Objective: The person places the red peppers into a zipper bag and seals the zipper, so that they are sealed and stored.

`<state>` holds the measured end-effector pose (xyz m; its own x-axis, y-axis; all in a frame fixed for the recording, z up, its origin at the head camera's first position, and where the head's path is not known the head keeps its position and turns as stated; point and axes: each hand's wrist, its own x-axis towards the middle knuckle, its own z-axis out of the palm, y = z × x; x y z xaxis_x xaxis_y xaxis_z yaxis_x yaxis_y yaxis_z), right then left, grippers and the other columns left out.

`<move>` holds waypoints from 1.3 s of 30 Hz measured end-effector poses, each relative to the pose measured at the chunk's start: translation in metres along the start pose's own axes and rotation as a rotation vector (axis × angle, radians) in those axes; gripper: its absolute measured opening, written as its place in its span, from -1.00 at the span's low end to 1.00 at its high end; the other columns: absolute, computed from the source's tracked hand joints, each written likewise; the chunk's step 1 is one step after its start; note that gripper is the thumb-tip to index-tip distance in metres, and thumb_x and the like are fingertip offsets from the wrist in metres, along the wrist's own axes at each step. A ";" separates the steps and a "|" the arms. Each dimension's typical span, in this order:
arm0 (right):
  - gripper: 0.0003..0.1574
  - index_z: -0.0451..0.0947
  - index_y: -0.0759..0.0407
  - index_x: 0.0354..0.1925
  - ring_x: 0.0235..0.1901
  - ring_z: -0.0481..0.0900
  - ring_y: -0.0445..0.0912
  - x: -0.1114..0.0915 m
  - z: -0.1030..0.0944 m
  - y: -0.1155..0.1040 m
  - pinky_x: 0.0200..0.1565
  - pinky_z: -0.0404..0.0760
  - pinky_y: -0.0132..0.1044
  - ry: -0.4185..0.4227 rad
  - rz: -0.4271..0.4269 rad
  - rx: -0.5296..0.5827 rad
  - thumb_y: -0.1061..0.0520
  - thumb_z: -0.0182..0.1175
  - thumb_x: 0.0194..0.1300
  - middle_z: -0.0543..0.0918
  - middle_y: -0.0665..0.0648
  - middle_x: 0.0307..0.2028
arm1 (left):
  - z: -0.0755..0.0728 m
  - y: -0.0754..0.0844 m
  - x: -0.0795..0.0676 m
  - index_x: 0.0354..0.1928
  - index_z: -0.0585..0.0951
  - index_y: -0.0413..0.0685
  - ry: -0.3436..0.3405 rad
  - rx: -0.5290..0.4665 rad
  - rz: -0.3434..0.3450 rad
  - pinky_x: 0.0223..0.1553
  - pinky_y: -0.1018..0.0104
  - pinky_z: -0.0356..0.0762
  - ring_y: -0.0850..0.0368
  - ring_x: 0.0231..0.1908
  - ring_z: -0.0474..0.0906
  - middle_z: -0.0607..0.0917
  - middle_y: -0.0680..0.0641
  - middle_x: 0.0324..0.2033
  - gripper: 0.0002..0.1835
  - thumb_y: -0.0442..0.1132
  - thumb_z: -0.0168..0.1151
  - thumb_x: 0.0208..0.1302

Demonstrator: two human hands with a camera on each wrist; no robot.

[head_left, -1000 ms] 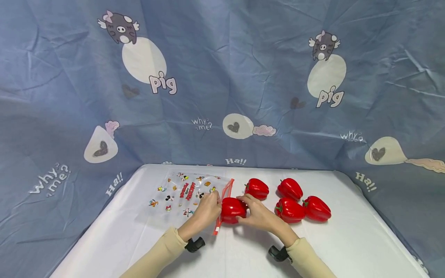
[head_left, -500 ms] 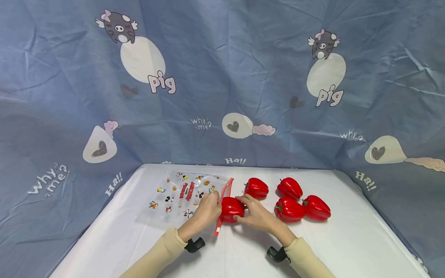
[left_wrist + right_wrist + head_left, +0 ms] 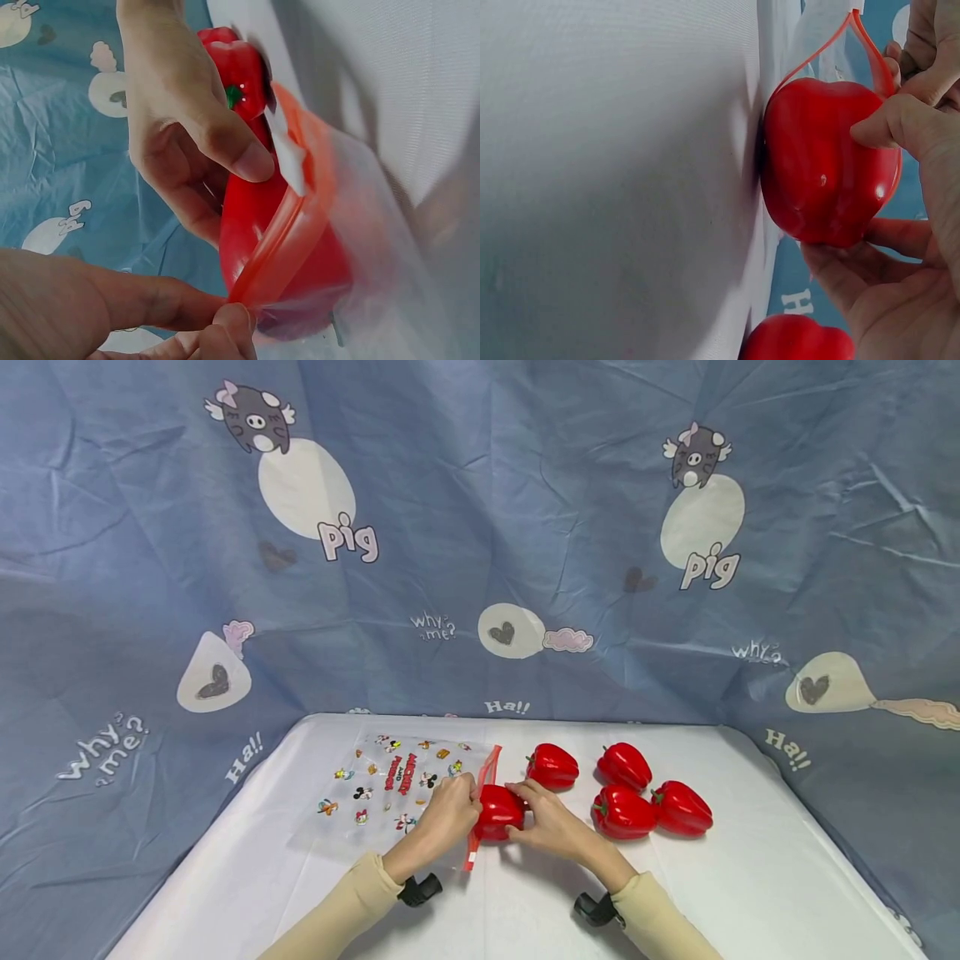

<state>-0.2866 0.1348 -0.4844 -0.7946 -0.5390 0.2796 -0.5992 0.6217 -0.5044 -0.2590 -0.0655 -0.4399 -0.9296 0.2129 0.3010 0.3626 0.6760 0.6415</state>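
Note:
My left hand (image 3: 452,810) pinches the red zip edge of a clear plastic zip bag (image 3: 375,785) printed with cartoon figures, which lies flat on the table. In the left wrist view, thumb and finger hold the red strip (image 3: 274,240) at the bag's mouth. My right hand (image 3: 551,822) grips a red bell pepper (image 3: 501,812) with thumb and fingers around its near end. The pepper's other end is inside the bag's mouth, seen through the film in the left wrist view. From the right wrist view, the pepper (image 3: 825,157) sits between the spread red edges.
Several more red bell peppers lie right of my hands: one behind the right hand (image 3: 553,767), and a group farther right (image 3: 625,812). The white table (image 3: 750,877) ends at a blue printed cloth (image 3: 480,527) behind it.
My right hand and the pepper have shifted slightly left, deeper into the bag's mouth. The left hand keeps its hold on the bag's edge, and the loose peppers stay put.

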 end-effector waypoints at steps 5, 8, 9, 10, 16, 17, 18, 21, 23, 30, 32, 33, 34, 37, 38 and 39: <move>-0.23 0.39 0.23 0.23 -0.04 0.62 -0.09 0.001 0.002 0.001 -0.01 0.61 -0.22 -0.001 0.004 0.055 -0.01 0.34 0.10 0.53 0.07 0.04 | -0.001 0.001 -0.002 -0.57 0.44 -0.18 0.006 0.030 0.028 -0.71 0.50 0.25 0.28 -0.67 0.33 0.47 0.00 -0.64 -0.84 -0.57 0.08 -0.02; -0.24 0.40 0.18 0.24 -0.03 0.62 -0.11 0.001 0.002 0.001 0.00 0.61 -0.23 0.002 0.008 0.068 -0.03 0.35 0.11 0.53 0.05 0.07 | -0.001 0.003 -0.003 -0.56 0.45 -0.17 0.018 0.048 0.047 -0.68 0.48 0.28 0.28 -0.65 0.34 0.48 0.01 -0.64 -0.83 -0.57 0.09 -0.01; -0.24 0.40 0.18 0.24 -0.03 0.62 -0.11 0.001 0.003 0.001 0.00 0.61 -0.23 0.004 0.000 0.065 -0.04 0.35 0.12 0.53 0.04 0.07 | -0.001 0.003 -0.003 -0.57 0.45 -0.17 0.020 0.048 0.052 -0.68 0.48 0.28 0.27 -0.64 0.34 0.48 0.01 -0.64 -0.83 -0.57 0.09 -0.01; -0.24 0.41 0.16 0.24 -0.04 0.62 -0.12 0.002 0.002 0.001 -0.01 0.61 -0.23 0.006 -0.003 0.064 -0.05 0.35 0.12 0.54 0.04 0.07 | -0.001 0.004 -0.003 -0.57 0.45 -0.17 0.023 0.049 0.057 -0.67 0.48 0.28 0.27 -0.63 0.34 0.47 0.02 -0.64 -0.83 -0.57 0.10 -0.01; -0.24 0.43 0.11 0.24 -0.10 0.60 -0.17 0.003 0.002 0.001 -0.04 0.61 -0.26 0.013 -0.018 0.063 -0.08 0.37 0.12 0.55 0.00 0.02 | -0.001 0.004 -0.002 -0.58 0.42 -0.17 0.019 0.036 0.051 -0.69 0.49 0.23 0.27 -0.64 0.30 0.42 0.03 -0.66 -0.81 -0.57 0.08 0.01; -0.25 0.43 0.13 0.24 -0.10 0.60 -0.16 0.004 0.003 0.001 -0.05 0.61 -0.26 0.012 -0.020 0.064 -0.07 0.37 0.12 0.55 0.01 0.02 | -0.001 0.004 -0.002 -0.58 0.42 -0.17 0.016 0.032 0.047 -0.69 0.50 0.23 0.27 -0.64 0.30 0.41 0.03 -0.66 -0.81 -0.58 0.08 0.02; -0.25 0.43 0.14 0.23 -0.10 0.61 -0.16 0.004 0.003 0.001 -0.04 0.61 -0.26 0.010 -0.019 0.068 -0.05 0.37 0.12 0.55 0.01 0.02 | -0.001 0.004 -0.002 -0.58 0.42 -0.17 0.013 0.025 0.039 -0.70 0.50 0.22 0.27 -0.65 0.30 0.41 0.03 -0.66 -0.81 -0.58 0.07 0.02; -0.27 0.42 0.19 0.23 -0.09 0.63 -0.13 0.004 0.004 0.002 -0.03 0.61 -0.27 0.000 -0.025 0.084 0.01 0.36 0.12 0.55 0.03 0.04 | -0.001 0.004 -0.002 -0.57 0.43 -0.19 0.009 0.020 0.035 -0.71 0.52 0.22 0.28 -0.65 0.31 0.43 0.02 -0.65 -0.82 -0.58 0.07 0.02; -0.27 0.41 0.20 0.22 -0.08 0.64 -0.13 0.004 0.006 0.002 -0.02 0.61 -0.28 -0.002 -0.027 0.091 0.05 0.34 0.10 0.54 0.03 0.04 | 0.000 0.005 -0.003 -0.57 0.43 -0.19 0.006 0.018 0.034 -0.71 0.52 0.22 0.28 -0.65 0.31 0.44 0.01 -0.65 -0.82 -0.58 0.07 0.03; -0.28 0.39 0.21 0.23 -0.06 0.65 -0.05 0.006 0.013 0.001 -0.01 0.61 -0.27 0.004 -0.023 0.162 0.10 0.34 0.11 0.54 0.05 0.02 | 0.001 0.007 -0.005 -0.56 0.43 -0.17 0.001 0.027 0.038 -0.69 0.50 0.23 0.28 -0.65 0.30 0.43 0.03 -0.64 -0.82 -0.58 0.07 0.02; -0.28 0.39 0.21 0.24 -0.05 0.65 -0.05 0.007 0.015 0.000 -0.01 0.61 -0.29 0.002 -0.019 0.192 0.09 0.35 0.12 0.54 0.05 0.01 | 0.001 0.007 -0.005 -0.55 0.43 -0.16 -0.003 0.027 0.036 -0.69 0.51 0.24 0.28 -0.64 0.31 0.43 0.03 -0.63 -0.82 -0.57 0.07 0.02; -0.28 0.39 0.21 0.23 -0.05 0.65 -0.05 0.008 0.016 -0.001 0.00 0.61 -0.30 0.003 -0.018 0.200 0.09 0.36 0.13 0.54 0.05 0.00 | 0.001 0.008 -0.006 -0.55 0.43 -0.16 -0.003 0.027 0.035 -0.69 0.51 0.24 0.28 -0.65 0.31 0.43 0.03 -0.63 -0.82 -0.57 0.07 0.03; -0.27 0.39 0.21 0.23 -0.05 0.65 -0.05 0.008 0.016 -0.001 0.00 0.60 -0.31 0.005 -0.019 0.208 0.08 0.36 0.13 0.55 0.04 -0.01 | 0.001 0.008 -0.006 -0.55 0.43 -0.16 -0.003 0.028 0.035 -0.69 0.51 0.24 0.28 -0.65 0.31 0.44 0.02 -0.63 -0.82 -0.57 0.07 0.03; -0.29 0.40 0.22 0.22 -0.05 0.66 -0.05 0.009 0.017 -0.002 0.00 0.60 -0.34 0.010 -0.019 0.239 0.09 0.36 0.13 0.55 0.04 -0.02 | 0.002 0.009 -0.006 -0.55 0.44 -0.16 0.001 0.029 0.041 -0.70 0.53 0.25 0.29 -0.64 0.33 0.46 0.02 -0.62 -0.82 -0.57 0.08 0.03; -0.30 0.40 0.23 0.22 -0.04 0.66 -0.04 0.009 0.018 -0.003 0.00 0.60 -0.34 0.011 -0.019 0.250 0.10 0.36 0.13 0.56 0.04 -0.02 | 0.002 0.009 -0.007 -0.55 0.44 -0.17 0.002 0.031 0.047 -0.70 0.52 0.25 0.29 -0.64 0.33 0.46 0.02 -0.62 -0.83 -0.57 0.09 0.02; -0.31 0.41 0.23 0.21 -0.04 0.66 -0.04 0.009 0.018 -0.003 0.00 0.59 -0.35 0.011 -0.020 0.257 0.11 0.36 0.14 0.56 0.04 -0.02 | 0.002 0.009 -0.007 -0.55 0.44 -0.17 0.001 0.028 0.050 -0.70 0.52 0.25 0.29 -0.64 0.33 0.47 0.02 -0.63 -0.82 -0.58 0.09 0.02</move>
<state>-0.2903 0.1177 -0.4948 -0.7849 -0.5423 0.2998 -0.5711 0.4452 -0.6897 -0.2494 -0.0592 -0.4372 -0.9104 0.2462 0.3326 0.4063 0.6840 0.6058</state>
